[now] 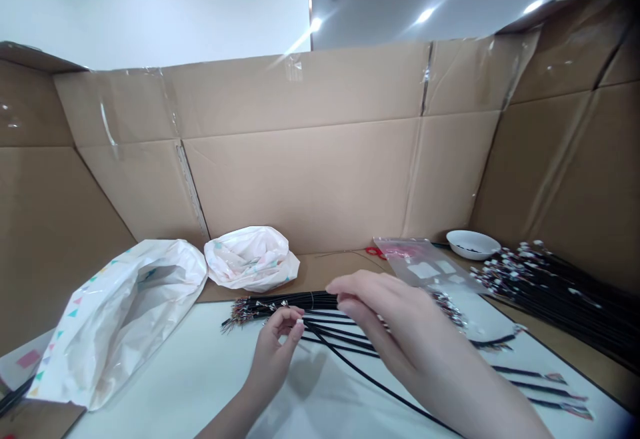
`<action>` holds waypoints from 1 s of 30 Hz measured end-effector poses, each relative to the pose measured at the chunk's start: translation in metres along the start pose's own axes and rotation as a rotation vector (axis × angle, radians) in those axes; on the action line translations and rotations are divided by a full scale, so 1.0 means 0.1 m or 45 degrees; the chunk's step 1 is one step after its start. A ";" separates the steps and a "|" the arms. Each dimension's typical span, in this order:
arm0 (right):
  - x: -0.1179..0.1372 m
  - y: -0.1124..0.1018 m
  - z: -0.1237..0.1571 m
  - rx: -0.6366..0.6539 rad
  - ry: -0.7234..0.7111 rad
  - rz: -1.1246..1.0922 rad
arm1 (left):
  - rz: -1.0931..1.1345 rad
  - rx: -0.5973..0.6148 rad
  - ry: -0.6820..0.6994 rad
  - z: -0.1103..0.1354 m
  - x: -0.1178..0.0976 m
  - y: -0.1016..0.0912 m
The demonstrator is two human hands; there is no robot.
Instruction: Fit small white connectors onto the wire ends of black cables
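My left hand is closed in a pinch on the end of a black cable, with a small white connector showing at its fingertips. From there the cable runs down to the right and passes under my right arm. My right hand hovers over the cables to the right, fingers stretched out, thumb a little apart and nothing visible between them. Behind both hands, a bundle of black cables with stripped, coloured wire ends lies across the white tabletop. My right hand hides part of it.
Two white plastic bags stand at the left and back. Beyond my right hand are a clear zip bag, red-handled scissors and a white bowl. More cables pile up at the right. Cardboard walls surround the table.
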State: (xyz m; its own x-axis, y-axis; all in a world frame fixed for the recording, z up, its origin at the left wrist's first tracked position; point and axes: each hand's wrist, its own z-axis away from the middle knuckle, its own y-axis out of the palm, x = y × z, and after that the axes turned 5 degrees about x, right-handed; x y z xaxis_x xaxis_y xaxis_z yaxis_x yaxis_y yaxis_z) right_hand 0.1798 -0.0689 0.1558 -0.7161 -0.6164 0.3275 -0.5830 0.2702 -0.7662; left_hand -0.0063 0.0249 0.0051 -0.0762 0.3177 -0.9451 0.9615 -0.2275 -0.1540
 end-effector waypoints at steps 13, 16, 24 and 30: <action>-0.42 0.32 -0.22 -0.015 0.308 -0.654 | 0.027 0.799 -0.045 -0.33 -1.27 0.00; -0.46 0.35 -0.21 0.021 0.333 -0.721 | 0.052 0.825 -0.113 -0.35 -1.24 -0.05; -0.36 0.45 -0.21 0.007 0.347 -0.713 | 0.370 0.744 -0.217 -0.27 -1.15 -0.14; -0.41 0.44 -0.21 0.017 0.486 -0.929 | -0.062 0.279 -0.013 -0.12 -1.27 -0.16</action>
State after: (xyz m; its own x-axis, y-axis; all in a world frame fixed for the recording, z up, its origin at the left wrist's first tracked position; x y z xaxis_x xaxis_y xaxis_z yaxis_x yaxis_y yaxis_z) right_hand 0.1759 -0.0164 0.1200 -0.2418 -0.3389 0.9092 -0.9493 -0.1114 -0.2940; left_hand -0.0089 -0.0002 0.1310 -0.1251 0.3242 -0.9377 0.8764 -0.4068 -0.2576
